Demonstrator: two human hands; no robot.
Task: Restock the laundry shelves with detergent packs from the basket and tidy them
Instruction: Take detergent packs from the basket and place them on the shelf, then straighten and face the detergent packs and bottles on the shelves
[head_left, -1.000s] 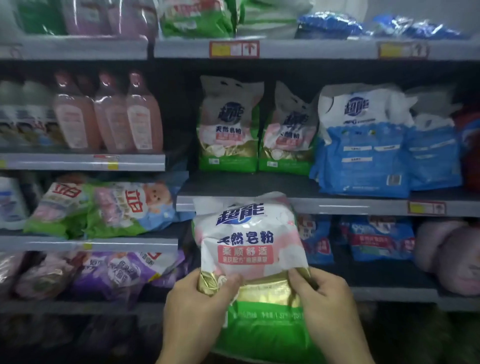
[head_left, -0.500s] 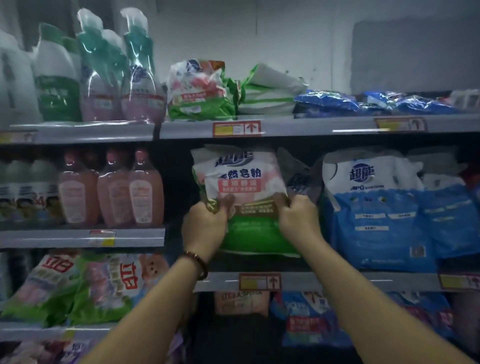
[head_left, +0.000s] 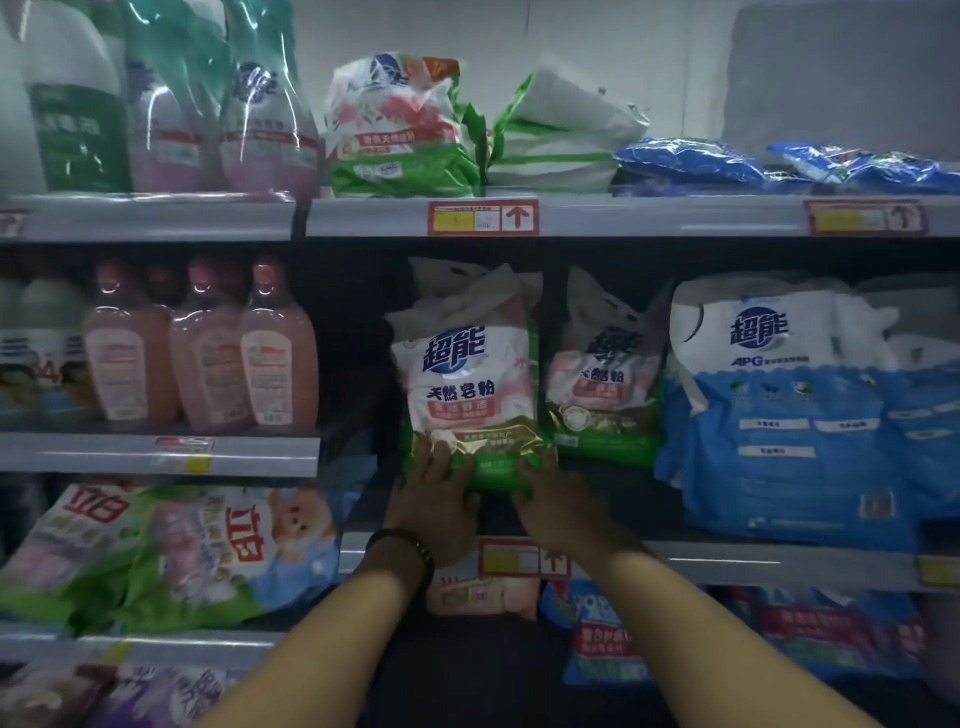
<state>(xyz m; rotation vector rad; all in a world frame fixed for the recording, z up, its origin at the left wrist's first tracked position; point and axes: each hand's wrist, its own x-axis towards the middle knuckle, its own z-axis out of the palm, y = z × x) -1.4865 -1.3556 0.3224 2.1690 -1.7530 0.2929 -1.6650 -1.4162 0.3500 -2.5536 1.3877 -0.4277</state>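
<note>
One pack (head_left: 467, 374) was stood upright on the middle shelf (head_left: 727, 560), beside a second pack (head_left: 605, 379). The left hand (head_left: 431, 501) and right hand (head_left: 556, 506) were pressed against its base, fingers spread. Three bottles (head_left: 208, 353) and two blue packs (head_left: 779, 415) were shelved alongside.

Both hands are smeared by motion. Left hand (head_left: 434, 501) and right hand (head_left: 556, 506) cover the base of the detergent pack (head_left: 467, 384); gripping or pressing flat, cannot tell. Second pack (head_left: 457, 278) sits behind it, only its crumpled top showing. Price tag (head_left: 519, 558) partly behind the hands. Blue pack (head_left: 930, 415) cut off by right edge. Small print unreadable.
</note>
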